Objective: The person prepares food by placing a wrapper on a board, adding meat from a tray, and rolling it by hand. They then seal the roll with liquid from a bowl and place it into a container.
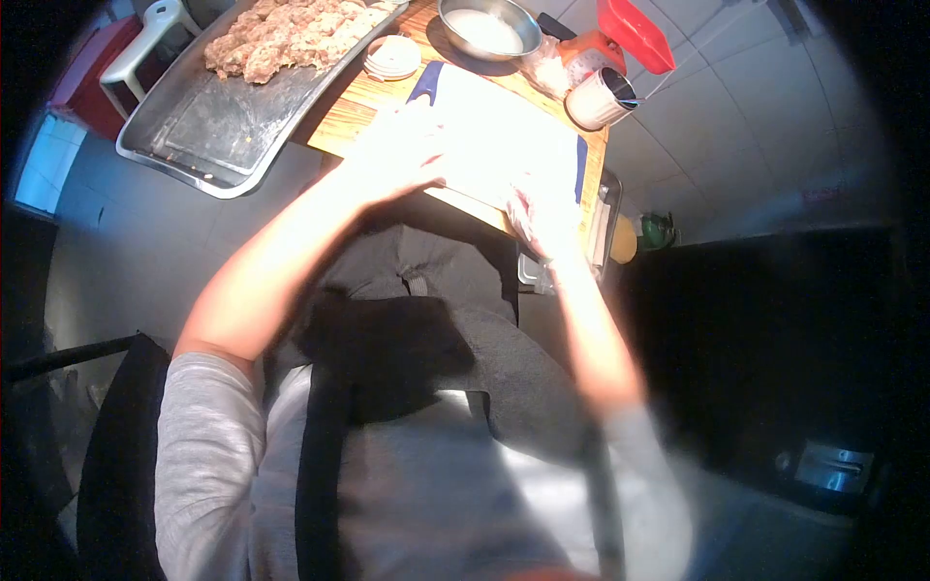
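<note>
My left hand is over the near left part of a white cutting board with blue corners. Strong glare washes out its fingers, so their pose and anything in them are hidden. At the board's near right edge is my right hand, lower and closer to my body. Its fingers point toward the board, with a darker, reddish patch along their inner side; whether they grip something does not show. Beyond my left hand sits a small stack of pale round discs, resembling dough wrappers.
A metal tray with a mound of raw minced meat stands left of the wooden table. At the back are a metal bowl of whitish contents, a cup, and a red-lidded container. A tiled wall borders the right.
</note>
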Demonstrator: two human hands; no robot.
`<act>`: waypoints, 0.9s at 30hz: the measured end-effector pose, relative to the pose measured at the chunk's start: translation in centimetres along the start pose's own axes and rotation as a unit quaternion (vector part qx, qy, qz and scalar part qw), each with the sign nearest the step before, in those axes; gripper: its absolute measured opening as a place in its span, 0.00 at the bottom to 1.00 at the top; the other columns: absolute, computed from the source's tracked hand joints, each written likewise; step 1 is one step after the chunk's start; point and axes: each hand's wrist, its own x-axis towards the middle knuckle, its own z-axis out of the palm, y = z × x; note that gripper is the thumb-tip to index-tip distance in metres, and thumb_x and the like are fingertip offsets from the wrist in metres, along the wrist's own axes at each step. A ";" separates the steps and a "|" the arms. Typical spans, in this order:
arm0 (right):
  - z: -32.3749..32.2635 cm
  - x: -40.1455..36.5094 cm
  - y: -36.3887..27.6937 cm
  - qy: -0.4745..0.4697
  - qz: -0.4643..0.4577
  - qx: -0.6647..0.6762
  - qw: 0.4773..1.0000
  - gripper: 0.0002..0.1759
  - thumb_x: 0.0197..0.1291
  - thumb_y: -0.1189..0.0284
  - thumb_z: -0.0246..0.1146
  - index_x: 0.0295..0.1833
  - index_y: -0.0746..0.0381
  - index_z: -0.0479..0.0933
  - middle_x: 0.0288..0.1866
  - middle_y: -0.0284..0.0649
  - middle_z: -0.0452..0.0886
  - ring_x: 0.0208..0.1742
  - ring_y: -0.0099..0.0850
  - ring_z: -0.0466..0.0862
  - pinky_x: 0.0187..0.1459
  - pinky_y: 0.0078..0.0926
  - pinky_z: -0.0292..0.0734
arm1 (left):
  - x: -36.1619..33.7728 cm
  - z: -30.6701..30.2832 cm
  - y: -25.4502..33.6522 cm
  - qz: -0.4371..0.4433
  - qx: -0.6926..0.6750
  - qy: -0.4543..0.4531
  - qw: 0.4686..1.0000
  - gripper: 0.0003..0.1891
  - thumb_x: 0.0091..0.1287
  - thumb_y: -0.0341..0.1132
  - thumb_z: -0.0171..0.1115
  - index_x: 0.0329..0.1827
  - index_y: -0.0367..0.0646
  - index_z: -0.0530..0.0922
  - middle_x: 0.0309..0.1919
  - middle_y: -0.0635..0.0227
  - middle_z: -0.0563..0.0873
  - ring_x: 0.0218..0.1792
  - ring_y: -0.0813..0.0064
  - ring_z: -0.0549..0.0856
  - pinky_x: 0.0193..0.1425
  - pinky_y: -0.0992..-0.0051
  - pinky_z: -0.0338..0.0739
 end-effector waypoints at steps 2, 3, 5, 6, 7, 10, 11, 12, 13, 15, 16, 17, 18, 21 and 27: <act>-0.3 0.4 0.0 -0.026 0.028 -0.017 0.999 0.12 0.61 0.66 0.66 0.49 0.59 0.83 0.42 0.43 0.84 0.45 0.43 0.83 0.48 0.38 0.79 | 0.4 0.9 1.2 0.063 0.019 0.076 0.995 0.15 0.68 0.46 0.60 0.53 0.54 0.82 0.51 0.68 0.82 0.56 0.62 0.77 0.61 0.51 0.67; -0.1 0.5 0.4 -0.010 0.011 -0.033 0.999 0.13 0.62 0.66 0.66 0.50 0.59 0.83 0.43 0.44 0.84 0.46 0.43 0.83 0.49 0.39 0.78 | 1.1 0.9 1.7 0.044 0.002 0.040 0.998 0.15 0.68 0.47 0.59 0.54 0.54 0.82 0.52 0.68 0.82 0.57 0.62 0.77 0.62 0.49 0.66; 0.5 0.3 1.0 0.015 -0.023 -0.054 0.998 0.14 0.62 0.66 0.65 0.51 0.59 0.82 0.44 0.45 0.84 0.47 0.44 0.83 0.50 0.39 0.78 | 2.4 0.9 2.7 0.003 -0.036 -0.032 0.999 0.16 0.69 0.48 0.57 0.55 0.55 0.82 0.55 0.69 0.82 0.58 0.62 0.77 0.63 0.45 0.64; 1.0 0.1 1.3 0.025 -0.043 -0.058 0.997 0.15 0.62 0.65 0.65 0.51 0.59 0.82 0.44 0.45 0.84 0.47 0.44 0.83 0.51 0.39 0.78 | 2.6 1.6 2.1 -0.025 -0.091 -0.045 0.995 0.17 0.70 0.48 0.56 0.56 0.55 0.81 0.55 0.68 0.82 0.59 0.62 0.77 0.63 0.43 0.63; 1.6 -0.1 1.7 0.035 -0.062 -0.060 0.996 0.15 0.63 0.65 0.65 0.52 0.60 0.82 0.45 0.46 0.84 0.47 0.44 0.83 0.52 0.40 0.78 | 3.1 2.4 1.4 -0.053 -0.146 -0.058 0.986 0.17 0.70 0.48 0.55 0.57 0.54 0.81 0.55 0.67 0.83 0.59 0.62 0.77 0.63 0.40 0.62; 2.3 0.0 2.3 0.071 -0.077 -0.024 0.994 0.16 0.62 0.65 0.67 0.54 0.58 0.82 0.49 0.46 0.84 0.49 0.45 0.83 0.53 0.40 0.77 | 3.2 3.9 1.2 -0.048 -0.096 -0.046 0.993 0.18 0.71 0.46 0.54 0.59 0.53 0.80 0.53 0.65 0.83 0.60 0.63 0.77 0.63 0.35 0.58; 2.3 0.7 2.4 0.059 -0.060 -0.022 0.996 0.16 0.61 0.66 0.67 0.53 0.57 0.83 0.49 0.46 0.83 0.49 0.46 0.83 0.53 0.40 0.77 | 3.3 4.1 1.3 -0.031 -0.041 -0.032 0.998 0.18 0.71 0.46 0.54 0.60 0.52 0.79 0.52 0.65 0.84 0.60 0.63 0.77 0.63 0.33 0.57; 2.2 1.4 2.7 0.046 -0.043 -0.019 0.998 0.15 0.60 0.67 0.68 0.53 0.57 0.83 0.48 0.46 0.83 0.49 0.46 0.83 0.53 0.40 0.78 | 3.4 4.5 1.4 -0.053 -0.060 -0.019 0.997 0.19 0.71 0.44 0.54 0.61 0.51 0.79 0.52 0.64 0.83 0.59 0.62 0.78 0.64 0.36 0.59; 2.1 1.8 2.9 0.034 -0.025 -0.016 0.999 0.15 0.59 0.68 0.69 0.52 0.56 0.83 0.48 0.46 0.83 0.49 0.46 0.83 0.53 0.41 0.78 | 3.6 4.7 1.5 -0.062 -0.064 -0.014 0.996 0.19 0.71 0.44 0.54 0.61 0.51 0.79 0.52 0.64 0.83 0.59 0.62 0.78 0.64 0.37 0.59; 1.3 2.4 2.6 0.079 -0.037 0.010 0.996 0.14 0.59 0.67 0.70 0.50 0.55 0.84 0.47 0.45 0.83 0.49 0.46 0.83 0.51 0.41 0.79 | 3.6 4.8 1.4 -0.077 -0.116 -0.019 0.990 0.19 0.71 0.43 0.54 0.61 0.50 0.78 0.53 0.63 0.83 0.59 0.62 0.77 0.65 0.39 0.60; 1.0 2.5 2.7 0.101 -0.043 0.021 0.994 0.13 0.58 0.67 0.70 0.49 0.54 0.84 0.47 0.45 0.83 0.49 0.46 0.83 0.51 0.41 0.79 | 3.4 4.7 1.3 -0.080 -0.149 -0.021 0.985 0.19 0.71 0.43 0.54 0.61 0.49 0.78 0.53 0.63 0.82 0.59 0.61 0.77 0.65 0.41 0.60; 1.1 2.6 2.6 0.109 -0.025 0.051 0.992 0.13 0.58 0.67 0.70 0.48 0.54 0.84 0.46 0.45 0.83 0.49 0.45 0.83 0.50 0.40 0.80 | 3.4 4.7 0.9 -0.082 -0.183 -0.024 0.979 0.19 0.71 0.43 0.54 0.61 0.49 0.78 0.53 0.62 0.82 0.59 0.61 0.77 0.66 0.42 0.61; 1.6 2.3 2.6 0.116 -0.006 0.081 0.990 0.12 0.57 0.67 0.71 0.48 0.54 0.85 0.46 0.45 0.83 0.48 0.45 0.83 0.49 0.39 0.80 | 3.4 4.6 1.1 -0.085 -0.203 -0.025 0.975 0.19 0.71 0.42 0.54 0.61 0.48 0.78 0.54 0.62 0.82 0.60 0.61 0.77 0.66 0.43 0.61; 3.2 1.9 4.0 0.138 -0.003 0.104 0.985 0.13 0.55 0.69 0.73 0.47 0.54 0.85 0.45 0.44 0.82 0.46 0.42 0.84 0.46 0.35 0.81 | 3.5 4.6 2.4 -0.096 -0.247 -0.016 0.964 0.19 0.70 0.41 0.54 0.62 0.47 0.77 0.55 0.61 0.81 0.60 0.60 0.77 0.67 0.47 0.62; -1.0 9.9 4.5 -0.070 0.122 0.471 0.871 0.16 0.69 0.78 0.60 0.61 0.66 0.76 0.53 0.37 0.82 0.56 0.25 0.80 0.58 0.21 0.76 | 2.2 4.3 4.7 -0.120 -0.328 -0.009 0.937 0.20 0.70 0.39 0.54 0.63 0.44 0.76 0.56 0.58 0.80 0.60 0.58 0.77 0.68 0.55 0.64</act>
